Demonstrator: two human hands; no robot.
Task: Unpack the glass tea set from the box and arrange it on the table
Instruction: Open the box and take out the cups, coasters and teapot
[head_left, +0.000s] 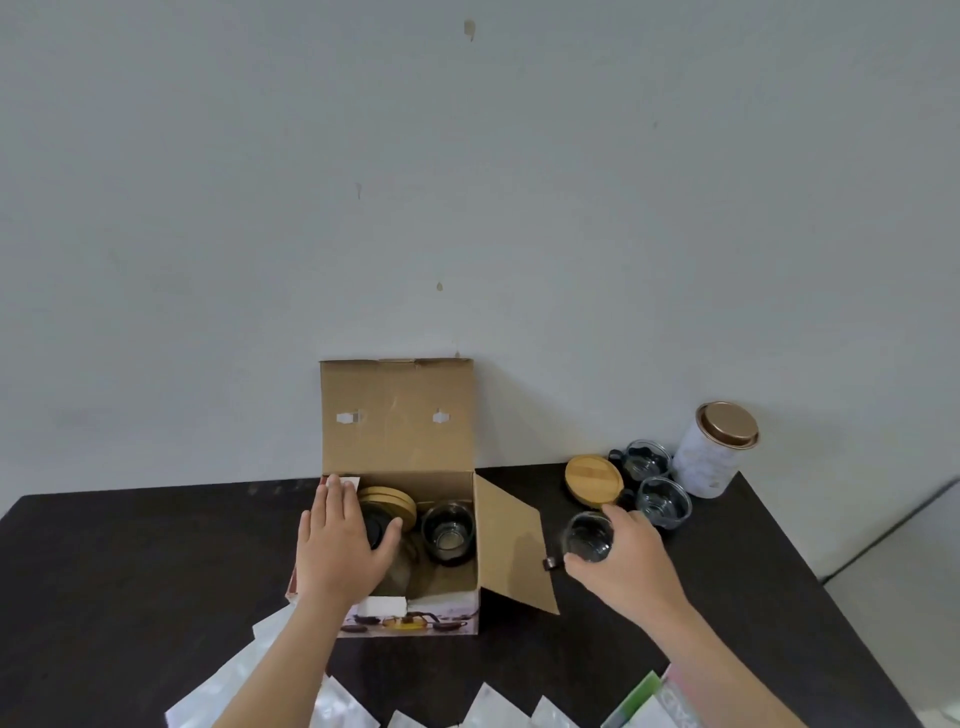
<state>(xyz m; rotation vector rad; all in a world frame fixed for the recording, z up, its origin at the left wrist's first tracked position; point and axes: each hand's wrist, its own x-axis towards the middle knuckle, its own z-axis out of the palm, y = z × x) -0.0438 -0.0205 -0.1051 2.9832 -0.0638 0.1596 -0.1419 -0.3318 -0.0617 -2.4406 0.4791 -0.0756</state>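
Observation:
An open cardboard box stands at the back of the dark table, its lid up against the wall. Inside I see a glass cup at the right, wooden lids and a dark glass piece partly hidden under my left hand, which lies flat and open over the box's left half. My right hand holds a glass cup by its rim, just right of the box's side flap. Two more glass cups and a wooden lid stand behind it.
A white canister with a copper lid stands at the back right corner. Several white sachets and a green-edged packet lie along the table's near edge. The box's side flap juts out to the right.

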